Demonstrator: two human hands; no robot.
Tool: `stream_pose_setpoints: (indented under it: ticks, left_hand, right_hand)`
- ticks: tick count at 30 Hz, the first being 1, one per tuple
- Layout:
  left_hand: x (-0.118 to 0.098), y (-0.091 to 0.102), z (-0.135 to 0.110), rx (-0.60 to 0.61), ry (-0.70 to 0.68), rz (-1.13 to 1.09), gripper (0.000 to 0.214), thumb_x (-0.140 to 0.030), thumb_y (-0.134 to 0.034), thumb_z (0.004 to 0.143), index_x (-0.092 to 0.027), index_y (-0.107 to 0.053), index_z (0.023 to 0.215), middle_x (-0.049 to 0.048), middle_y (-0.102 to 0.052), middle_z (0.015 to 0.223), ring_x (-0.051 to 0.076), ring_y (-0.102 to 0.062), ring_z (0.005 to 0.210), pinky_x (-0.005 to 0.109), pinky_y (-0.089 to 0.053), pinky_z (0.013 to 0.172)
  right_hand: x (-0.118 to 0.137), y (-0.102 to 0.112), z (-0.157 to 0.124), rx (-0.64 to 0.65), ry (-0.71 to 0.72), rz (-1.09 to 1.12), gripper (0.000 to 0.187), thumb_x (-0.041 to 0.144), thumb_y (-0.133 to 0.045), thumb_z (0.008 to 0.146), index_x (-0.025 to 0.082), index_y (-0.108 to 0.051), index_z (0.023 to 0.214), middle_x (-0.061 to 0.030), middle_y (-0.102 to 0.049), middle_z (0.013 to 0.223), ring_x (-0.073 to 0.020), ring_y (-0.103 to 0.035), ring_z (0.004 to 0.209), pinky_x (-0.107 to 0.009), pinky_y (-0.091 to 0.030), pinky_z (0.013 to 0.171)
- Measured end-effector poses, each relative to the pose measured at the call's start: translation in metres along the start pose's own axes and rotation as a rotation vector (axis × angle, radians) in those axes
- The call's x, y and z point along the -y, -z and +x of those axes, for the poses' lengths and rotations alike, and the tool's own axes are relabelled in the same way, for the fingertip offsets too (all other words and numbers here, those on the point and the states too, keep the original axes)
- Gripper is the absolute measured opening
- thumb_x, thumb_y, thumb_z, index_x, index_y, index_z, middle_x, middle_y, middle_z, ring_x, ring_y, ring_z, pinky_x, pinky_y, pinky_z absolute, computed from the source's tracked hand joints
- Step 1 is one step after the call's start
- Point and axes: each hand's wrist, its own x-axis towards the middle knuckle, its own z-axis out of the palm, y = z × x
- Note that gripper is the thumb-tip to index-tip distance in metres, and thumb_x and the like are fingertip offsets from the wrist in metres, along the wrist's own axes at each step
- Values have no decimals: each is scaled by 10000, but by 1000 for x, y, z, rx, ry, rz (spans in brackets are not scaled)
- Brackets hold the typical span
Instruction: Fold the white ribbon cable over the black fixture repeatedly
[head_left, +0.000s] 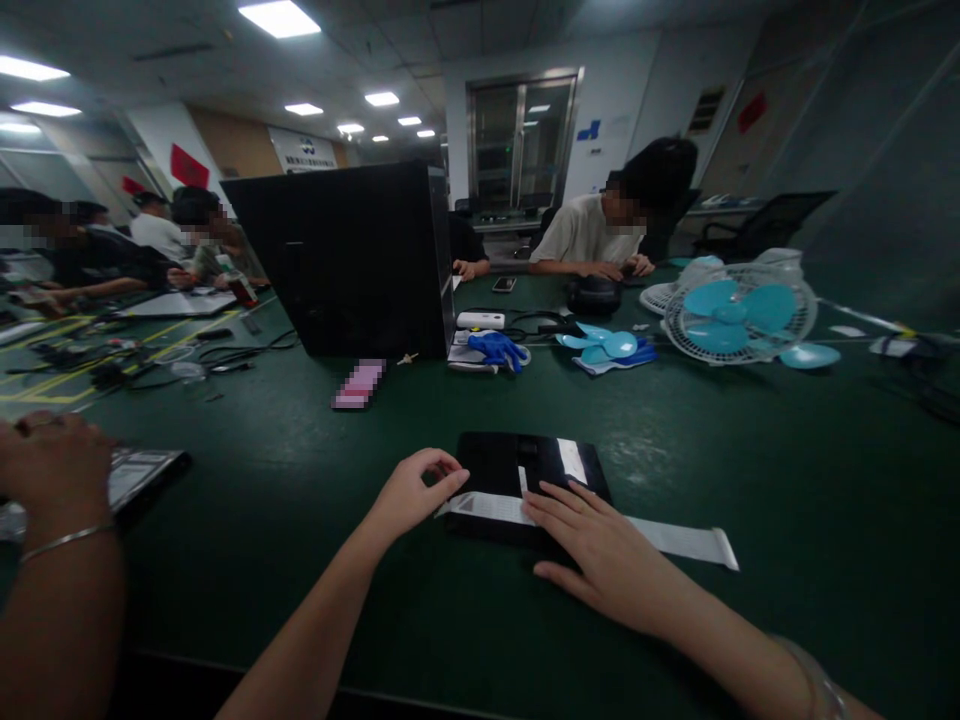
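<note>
Black box (487, 458): on the green table (712, 450)
White strip (682, 540): across the box
Left hand (421, 490): half-curled at strip's left end, hold unclear
Right hand (592, 540): spread flat over strip, gripping nothing

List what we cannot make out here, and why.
All in the head view:
Part of the white strip: covered by the right hand.
Print on the label on the black case: too small.
Details of the pink thing: blurred into blocks.
A co-worker's hand at far left: partly cut off by the edge.
What lies right behind the big box: blocked by it.
</note>
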Motion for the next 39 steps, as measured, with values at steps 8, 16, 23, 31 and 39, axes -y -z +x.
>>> stream_pose_setpoints:
  ticks: [8, 16, 23, 31, 39]
  left_hand:
    - [7, 2, 3, -168, 4, -38, 379, -523, -506, 882, -189, -667, 961, 69, -679, 974, 232, -610, 884, 313, -466, 718]
    - [13, 0, 5, -205, -7, -61, 378, -514, -509, 881, -178, -668, 951, 70, -676, 959, 225, -617, 867, 316, -473, 729]
    - [10, 2, 3, -245, -15, -77, 363, -502, -519, 877, -177, -673, 925, 66, -684, 946, 224, -626, 865, 310, -480, 730]
    - [11, 1, 3, -231, -4, -82, 359, -499, -513, 885, -179, -666, 946, 69, -676, 960, 233, -621, 894, 321, -483, 749]
    - [15, 3, 3, -182, 19, -87, 381, -521, -501, 899, -184, -657, 983, 61, -656, 955, 223, -604, 855, 303, -474, 714]
  right_hand:
    - [-9, 0, -4, -57, -15, 24, 665, 587, -429, 945, 330, -257, 1534, -32, -196, 1610, -308, -186, 1457, -581, -186, 1164]
    - [-21, -3, -3, -73, -120, -32, 773, 667, -433, 901, 315, -204, 1550, -61, -63, 1626, -339, -99, 1463, -578, -183, 1159]
    - [-21, -2, -3, -33, -156, -16, 833, 708, -436, 875, 312, -165, 1556, -84, -138, 1615, -324, -132, 1461, -574, -160, 1163]
    - [-22, -3, 0, -17, -182, -35, 815, 717, -413, 875, 337, -164, 1552, -69, -131, 1617, -330, -139, 1459, -589, -176, 1151]
    - [-71, 11, -11, 32, -494, -112, 911, 772, -338, 852, 253, -125, 1570, -129, -144, 1609, -361, -167, 1448, -610, -243, 1116]
